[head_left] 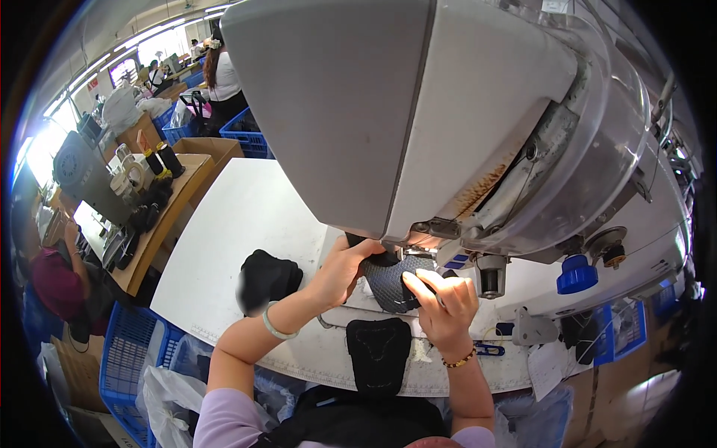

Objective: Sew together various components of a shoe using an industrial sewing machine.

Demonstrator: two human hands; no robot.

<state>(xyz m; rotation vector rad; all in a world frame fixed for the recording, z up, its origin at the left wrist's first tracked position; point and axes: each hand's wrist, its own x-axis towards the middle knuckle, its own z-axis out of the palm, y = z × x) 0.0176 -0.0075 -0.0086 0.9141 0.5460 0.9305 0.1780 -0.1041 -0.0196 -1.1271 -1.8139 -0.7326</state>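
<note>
Under the head of a large white sewing machine [403, 97], a grey mesh and black fabric piece [387, 287], perhaps a shoe part, lies at the lit needle area. My left hand [345, 270] grips its black far-left edge, fingers partly hidden by the machine head. With thumb and fingers pinched, my right hand [447, 308] holds its right edge. Closer to me, a black padded tongue-shaped piece [379, 357] with a stitched outline lies at the table's front edge. More black pieces [270, 278] are heaped left of my left forearm. The needle itself is hidden.
Blue-handled thread snips [489, 349] lie right of my right wrist on the white table [224, 224]. A blue knob [576, 275] juts from the machine. Blue crates [131, 366] and plastic bags [168, 396] stand below left. Co-workers sit and stand further left.
</note>
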